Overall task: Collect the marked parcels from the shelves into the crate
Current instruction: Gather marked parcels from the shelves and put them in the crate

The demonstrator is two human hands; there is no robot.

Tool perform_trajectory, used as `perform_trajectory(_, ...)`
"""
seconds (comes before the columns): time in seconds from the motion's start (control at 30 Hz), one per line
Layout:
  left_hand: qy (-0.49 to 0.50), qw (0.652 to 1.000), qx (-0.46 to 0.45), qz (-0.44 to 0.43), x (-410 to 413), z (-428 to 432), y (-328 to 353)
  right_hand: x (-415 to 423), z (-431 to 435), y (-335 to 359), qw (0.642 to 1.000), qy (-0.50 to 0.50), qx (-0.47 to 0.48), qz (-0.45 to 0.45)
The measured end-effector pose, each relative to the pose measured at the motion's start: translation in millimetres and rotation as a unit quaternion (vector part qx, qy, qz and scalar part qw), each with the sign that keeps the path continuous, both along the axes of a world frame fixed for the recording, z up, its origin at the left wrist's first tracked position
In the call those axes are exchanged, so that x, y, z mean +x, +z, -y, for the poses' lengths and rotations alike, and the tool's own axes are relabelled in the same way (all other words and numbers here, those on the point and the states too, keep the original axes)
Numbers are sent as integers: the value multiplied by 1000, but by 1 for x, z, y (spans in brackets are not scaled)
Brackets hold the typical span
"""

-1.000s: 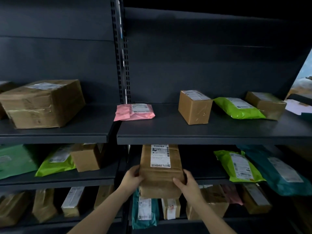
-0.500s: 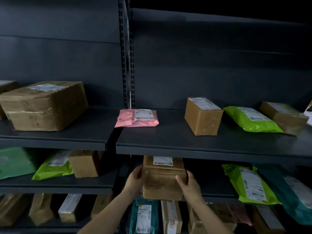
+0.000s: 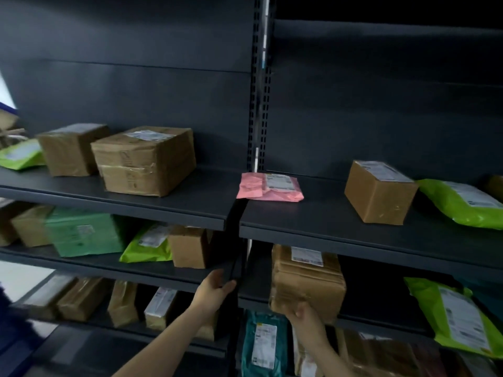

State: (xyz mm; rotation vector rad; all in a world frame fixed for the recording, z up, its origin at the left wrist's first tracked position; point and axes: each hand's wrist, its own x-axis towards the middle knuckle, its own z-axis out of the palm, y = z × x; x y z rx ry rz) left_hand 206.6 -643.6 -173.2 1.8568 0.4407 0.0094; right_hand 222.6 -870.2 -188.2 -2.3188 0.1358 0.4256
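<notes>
A brown paper-wrapped parcel (image 3: 307, 281) with a white label lies on the middle shelf (image 3: 381, 319) of the right bay. My right hand (image 3: 304, 315) touches its near bottom edge, blurred, fingers against the wrap. My left hand (image 3: 215, 291) is off the parcel, out to its left, with fingers apart by the front edge of the left bay's middle shelf. No crate is in view.
The upper shelf (image 3: 340, 232) carries two brown boxes (image 3: 144, 161), a pink mailer (image 3: 270, 186), a small box (image 3: 379, 191) and a green mailer (image 3: 462, 202). Lower shelves hold green bags (image 3: 460, 319), a teal mailer (image 3: 262, 346) and several brown parcels.
The parcel went back onto the middle shelf. My left hand let go and moved left. The view swung left, showing more of the left bay.
</notes>
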Motion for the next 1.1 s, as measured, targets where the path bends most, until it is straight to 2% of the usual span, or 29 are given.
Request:
perform_trajectory(0.17,19,999,45,6,-18,-58,5,-2,-65,12,997,45,55,1)
perform_trajectory(0.3,19,998,57,7,-26,-109,8,0,-118,19,997,56,54,14)
perform_trajectory(0.63,-22,998,52,-1,-4,-239,2,1,-241,26,998,3,58,16)
perform_trajectory(0.87,-95,995,19,-21,41,-245,-14,12,-278,17,994,-60,70,57)
perform_trajectory(1.1,-98,993,-49,-33,92,-226,-20,57,-270,7,993,-83,64,59)
